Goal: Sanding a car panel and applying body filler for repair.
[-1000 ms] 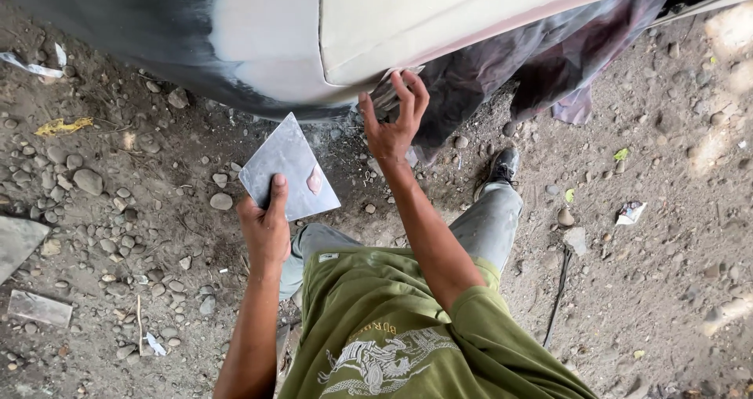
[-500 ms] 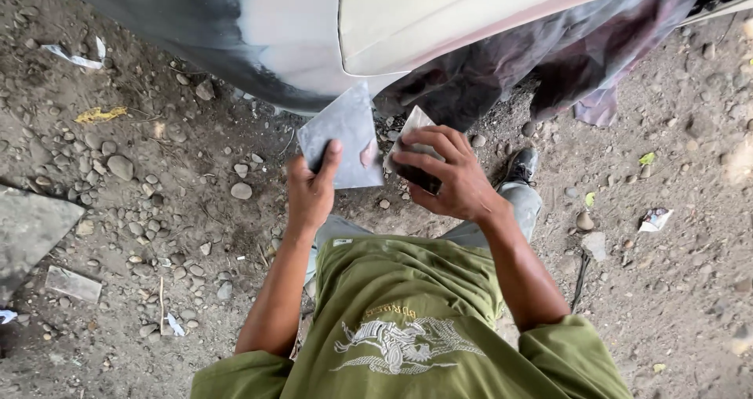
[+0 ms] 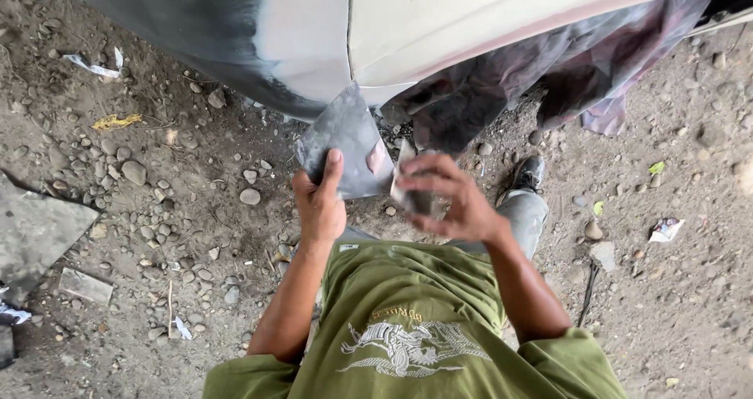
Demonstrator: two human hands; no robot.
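Observation:
My left hand (image 3: 320, 203) grips a flat grey metal plate (image 3: 345, 142) by its lower edge, thumb on top; a pinkish smear of paste sits on the plate near its right side. My right hand (image 3: 447, 196) holds a small flat scraper (image 3: 409, 187) whose blade touches the plate's right edge. Both hands are in front of my green shirt, just below a car body panel (image 3: 423, 30) that is white on the right and sanded grey and dark on the left.
Dirt ground with scattered stones (image 3: 133, 171) lies all around. A dark cloth (image 3: 565, 77) hangs under the car at the right. My black shoe (image 3: 529, 174) and grey trouser leg show beside it. Broken slabs (image 3: 39, 230) and paper scraps lie at the left.
My right hand came down from the car's lower edge to the plate and now holds the scraper against it. The left hand has kept the plate raised in front of me.

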